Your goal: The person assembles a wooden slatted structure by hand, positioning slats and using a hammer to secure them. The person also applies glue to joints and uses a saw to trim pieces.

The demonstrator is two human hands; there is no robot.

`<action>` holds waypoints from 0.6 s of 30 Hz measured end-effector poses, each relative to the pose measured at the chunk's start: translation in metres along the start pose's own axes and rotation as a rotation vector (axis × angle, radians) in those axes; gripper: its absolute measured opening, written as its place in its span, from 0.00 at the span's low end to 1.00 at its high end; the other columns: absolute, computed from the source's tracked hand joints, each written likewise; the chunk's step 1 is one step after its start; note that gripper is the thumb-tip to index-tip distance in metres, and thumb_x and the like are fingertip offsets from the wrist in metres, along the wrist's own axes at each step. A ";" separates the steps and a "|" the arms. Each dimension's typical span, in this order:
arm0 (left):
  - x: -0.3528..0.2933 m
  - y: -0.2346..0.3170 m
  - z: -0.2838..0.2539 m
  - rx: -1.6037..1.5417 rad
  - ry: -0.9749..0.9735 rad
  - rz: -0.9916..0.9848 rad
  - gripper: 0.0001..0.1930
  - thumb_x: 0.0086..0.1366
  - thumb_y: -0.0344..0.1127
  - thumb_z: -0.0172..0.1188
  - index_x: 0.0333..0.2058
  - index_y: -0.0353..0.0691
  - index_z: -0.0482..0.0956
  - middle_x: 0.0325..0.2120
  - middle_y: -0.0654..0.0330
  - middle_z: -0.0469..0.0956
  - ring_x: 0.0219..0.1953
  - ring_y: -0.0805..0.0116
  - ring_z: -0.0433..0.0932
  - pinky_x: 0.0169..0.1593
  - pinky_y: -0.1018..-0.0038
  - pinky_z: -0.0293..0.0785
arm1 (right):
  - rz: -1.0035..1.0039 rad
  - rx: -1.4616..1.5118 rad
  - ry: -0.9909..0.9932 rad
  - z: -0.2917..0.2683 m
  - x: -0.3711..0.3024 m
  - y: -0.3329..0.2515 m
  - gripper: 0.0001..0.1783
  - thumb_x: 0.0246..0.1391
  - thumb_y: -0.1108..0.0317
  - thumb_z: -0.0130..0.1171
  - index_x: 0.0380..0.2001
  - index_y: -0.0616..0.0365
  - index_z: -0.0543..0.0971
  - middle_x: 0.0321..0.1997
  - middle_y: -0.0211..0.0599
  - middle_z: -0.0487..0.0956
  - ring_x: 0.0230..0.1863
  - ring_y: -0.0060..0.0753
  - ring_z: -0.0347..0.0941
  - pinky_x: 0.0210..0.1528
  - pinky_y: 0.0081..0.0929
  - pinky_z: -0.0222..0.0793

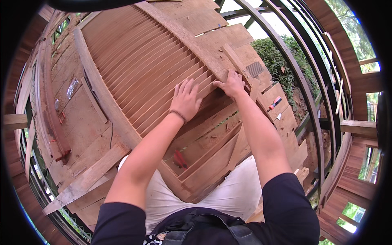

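A large wooden louvered panel [141, 61] lies in front of me, with many thin slats set close together between two long rails. My left hand [186, 99] rests on the nearer slats, its fingers stretched out and nothing held. On the panel's right rail [192, 43], my right hand [232, 84] is closed, thumb at the inner edge and fingers over the outer side. Nearer than the slats, the frame has an open gap where boards below show. A red tool [179, 159] lies in this gap, its kind unclear.
A red-and-black-handled screwdriver [274, 103] lies right of my right forearm, near a ridged grey-brown block [255, 69]. Dark metal beams [302, 69] curve along the right, with greenery beyond. At left are a long reddish-brown beam [51, 110] and a clear plastic packet [72, 88].
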State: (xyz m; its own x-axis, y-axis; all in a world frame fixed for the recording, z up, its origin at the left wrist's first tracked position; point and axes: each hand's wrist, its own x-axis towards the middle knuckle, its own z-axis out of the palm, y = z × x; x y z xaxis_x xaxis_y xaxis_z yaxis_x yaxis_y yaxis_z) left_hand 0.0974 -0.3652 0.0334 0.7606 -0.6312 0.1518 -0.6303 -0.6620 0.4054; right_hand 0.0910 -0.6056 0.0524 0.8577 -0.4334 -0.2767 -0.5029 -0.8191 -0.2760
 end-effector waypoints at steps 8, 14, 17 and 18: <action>-0.120 -0.012 -0.076 0.156 -0.250 -0.321 0.20 0.62 0.42 0.69 0.48 0.38 0.78 0.51 0.50 0.75 0.58 0.51 0.73 0.58 0.58 0.77 | -0.133 0.020 0.238 0.019 -0.012 0.011 0.54 0.49 0.44 0.75 0.70 0.60 0.62 0.74 0.51 0.64 0.75 0.55 0.56 0.74 0.60 0.51; -0.105 -0.009 -0.037 0.436 -0.131 -0.202 0.22 0.57 0.44 0.73 0.44 0.40 0.76 0.43 0.56 0.77 0.50 0.58 0.80 0.45 0.66 0.85 | -0.305 0.242 0.394 0.082 -0.174 -0.028 0.26 0.51 0.58 0.68 0.50 0.63 0.79 0.56 0.52 0.76 0.63 0.52 0.70 0.68 0.55 0.61; -0.097 -0.014 -0.032 0.439 -0.138 -0.205 0.24 0.56 0.44 0.75 0.45 0.40 0.76 0.44 0.54 0.78 0.50 0.56 0.81 0.50 0.65 0.83 | -0.258 0.199 0.320 0.097 -0.248 -0.044 0.23 0.54 0.55 0.65 0.48 0.59 0.80 0.56 0.47 0.77 0.63 0.49 0.69 0.76 0.58 0.50; -0.094 -0.016 -0.033 0.406 -0.179 -0.221 0.25 0.55 0.43 0.75 0.46 0.39 0.75 0.46 0.52 0.78 0.51 0.54 0.81 0.52 0.63 0.82 | -0.248 0.153 0.229 0.098 -0.261 -0.048 0.23 0.55 0.54 0.65 0.47 0.60 0.80 0.55 0.46 0.77 0.63 0.49 0.70 0.77 0.57 0.48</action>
State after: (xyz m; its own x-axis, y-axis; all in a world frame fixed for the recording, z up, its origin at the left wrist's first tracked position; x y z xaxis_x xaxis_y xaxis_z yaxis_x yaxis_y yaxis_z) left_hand 0.0409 -0.2818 0.0428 0.8667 -0.4939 -0.0697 -0.4937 -0.8694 0.0213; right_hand -0.1190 -0.4161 0.0472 0.9486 -0.3156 0.0247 -0.2717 -0.8518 -0.4478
